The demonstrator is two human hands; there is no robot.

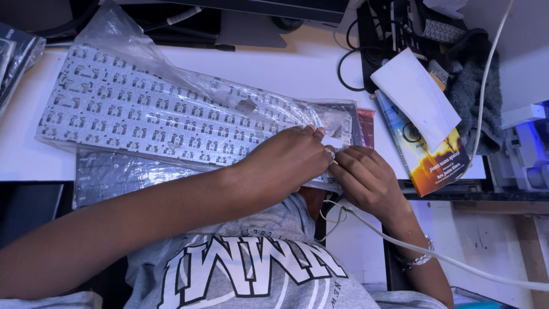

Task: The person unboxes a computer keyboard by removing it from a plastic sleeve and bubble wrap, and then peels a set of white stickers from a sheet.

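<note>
A flat grey keyboard part (pixel 131 109), its underside of small key mounts showing, lies in a clear plastic bag (pixel 114 34) across the white desk. My left hand (pixel 286 163) presses on the bag's right end, a ring on one finger. Right beside it, touching, my right hand (pixel 366 177) pinches the same end of the bag near a small white label (pixel 331 140). A second dark keyboard in plastic (pixel 108 174) lies underneath, toward me.
A book with an orange cover (pixel 426 154) and a white paper (pixel 414 97) lie to the right. Black cables (pixel 351 63) and a grey cloth (pixel 472 86) sit at the back right. A white cable (pixel 457 263) crosses my right wrist. A monitor base (pixel 251 28) stands behind.
</note>
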